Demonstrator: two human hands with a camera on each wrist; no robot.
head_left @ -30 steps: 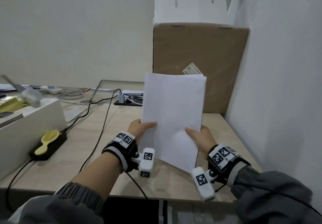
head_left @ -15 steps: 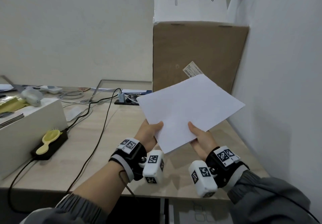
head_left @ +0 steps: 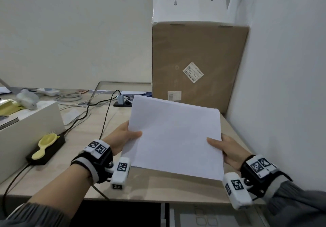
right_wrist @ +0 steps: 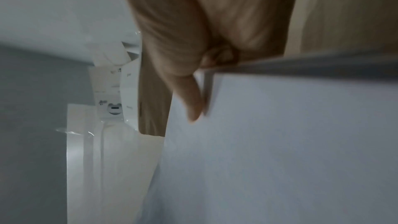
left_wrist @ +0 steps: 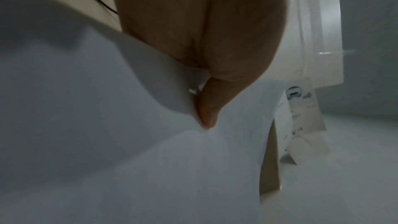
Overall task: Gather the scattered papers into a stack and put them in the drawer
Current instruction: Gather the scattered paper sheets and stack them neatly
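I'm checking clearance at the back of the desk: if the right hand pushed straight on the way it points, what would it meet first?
Probably the brown cardboard box standing against the wall; the right hand grips the paper stack, whose far edge would likely touch first. Depth is unclear.

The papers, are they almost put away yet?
Gathered: the papers form one stack. In hand: the left hand and right hand hold it by its sides above the desk. Left: putting it in the drawer, which isn't clearly in view.

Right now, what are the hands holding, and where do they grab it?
Both hold the paper stack: the left hand pinches its left edge, the right hand its right edge, thumbs on top.
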